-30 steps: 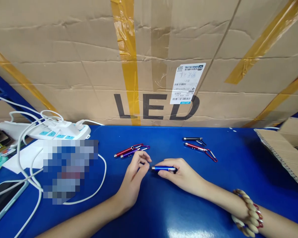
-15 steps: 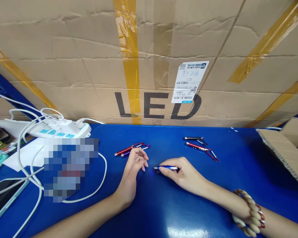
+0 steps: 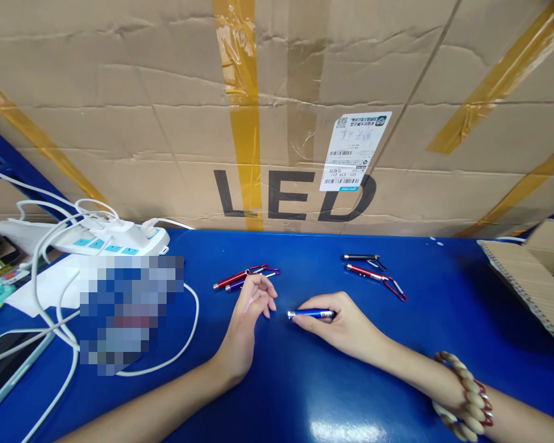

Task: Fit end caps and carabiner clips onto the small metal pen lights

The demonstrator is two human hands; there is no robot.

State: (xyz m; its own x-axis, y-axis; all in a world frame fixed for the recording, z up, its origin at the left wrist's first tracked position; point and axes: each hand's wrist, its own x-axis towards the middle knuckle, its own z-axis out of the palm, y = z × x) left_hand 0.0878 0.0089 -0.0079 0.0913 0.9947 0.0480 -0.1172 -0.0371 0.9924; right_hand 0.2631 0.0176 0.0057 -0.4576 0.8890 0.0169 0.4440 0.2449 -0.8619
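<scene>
A small blue pen-shaped flashlight point(image 3: 317, 314) lies level in my right hand point(image 3: 346, 323), pinched between thumb and fingers. Its silver head points left and shows a bright white spot. My left hand point(image 3: 252, 320) is raised just left of it, empty, fingers loosely curled and apart, the palm facing the flashlight. Behind my left fingers lie a red flashlight point(image 3: 231, 281) and a purple one point(image 3: 234, 285), each with a carabiner clip; my hand partly covers the purple one. Beyond my right hand rest a black flashlight point(image 3: 357, 257) and another red flashlight point(image 3: 364, 272) with a clip.
A large cardboard box point(image 3: 175, 123) stands along the back of the blue table point(image 3: 277, 394). At left are a white power strip point(image 3: 115, 243) with tangled white cables, a blurred-out object point(image 3: 129, 320) and a phone point(image 3: 9, 369). An open cardboard carton point(image 3: 526, 289) sits at right.
The bluish-violet glow at the flashlight's tip has given way to a white spot, and a faint pinkish light shows on my left palm. Both hands have barely moved.
</scene>
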